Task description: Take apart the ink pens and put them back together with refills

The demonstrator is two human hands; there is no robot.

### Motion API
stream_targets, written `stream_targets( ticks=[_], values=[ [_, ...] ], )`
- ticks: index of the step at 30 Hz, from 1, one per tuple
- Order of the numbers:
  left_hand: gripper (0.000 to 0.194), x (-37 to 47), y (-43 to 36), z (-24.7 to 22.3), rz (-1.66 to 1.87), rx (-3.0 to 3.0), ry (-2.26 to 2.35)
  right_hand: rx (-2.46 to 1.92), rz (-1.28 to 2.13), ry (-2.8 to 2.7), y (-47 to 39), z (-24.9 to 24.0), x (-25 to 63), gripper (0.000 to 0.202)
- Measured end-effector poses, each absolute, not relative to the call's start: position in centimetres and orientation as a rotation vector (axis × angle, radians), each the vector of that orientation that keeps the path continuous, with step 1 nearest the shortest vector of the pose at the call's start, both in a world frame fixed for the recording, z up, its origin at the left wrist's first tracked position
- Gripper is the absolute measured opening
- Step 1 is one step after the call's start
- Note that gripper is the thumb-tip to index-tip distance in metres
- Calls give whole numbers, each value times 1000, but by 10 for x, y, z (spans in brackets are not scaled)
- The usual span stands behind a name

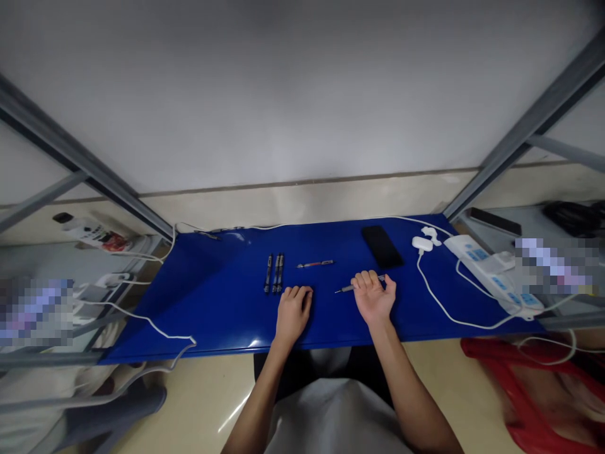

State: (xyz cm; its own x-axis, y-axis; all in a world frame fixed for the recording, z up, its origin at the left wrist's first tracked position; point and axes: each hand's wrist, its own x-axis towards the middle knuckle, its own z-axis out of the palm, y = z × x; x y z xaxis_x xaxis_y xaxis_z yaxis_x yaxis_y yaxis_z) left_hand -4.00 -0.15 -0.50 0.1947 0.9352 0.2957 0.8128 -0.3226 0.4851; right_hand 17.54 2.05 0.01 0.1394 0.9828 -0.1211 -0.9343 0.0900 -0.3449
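On the blue table, my right hand [375, 295] lies palm up with its fingers curled around a grey pen [348, 288], whose tip points left. My left hand [293, 309] rests palm down near the front edge, fingers bent and close together; whether anything is under them is hidden. Just behind and left of it, several dark pens [274, 273] lie side by side, pointing away from me. Another pen [315, 264] with a reddish middle lies crosswise between and beyond my hands. A black phone [382, 246] lies behind my right hand.
At the right are a white power strip [491, 274], a white charger [422, 243] and its cable. Another white cable [161, 329] crosses the table's left front. A bottle [94, 233] stands beyond the left frame. Red stool [515, 391] at lower right.
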Motion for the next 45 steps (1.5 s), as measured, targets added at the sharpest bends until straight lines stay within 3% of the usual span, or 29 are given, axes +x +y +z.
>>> stream_targets(
  ticks=[45],
  values=[
    [21, -40, -1, -6, 816, 2214, 1687, -427, 1453, -161, 19, 3, 174, 41]
  ],
)
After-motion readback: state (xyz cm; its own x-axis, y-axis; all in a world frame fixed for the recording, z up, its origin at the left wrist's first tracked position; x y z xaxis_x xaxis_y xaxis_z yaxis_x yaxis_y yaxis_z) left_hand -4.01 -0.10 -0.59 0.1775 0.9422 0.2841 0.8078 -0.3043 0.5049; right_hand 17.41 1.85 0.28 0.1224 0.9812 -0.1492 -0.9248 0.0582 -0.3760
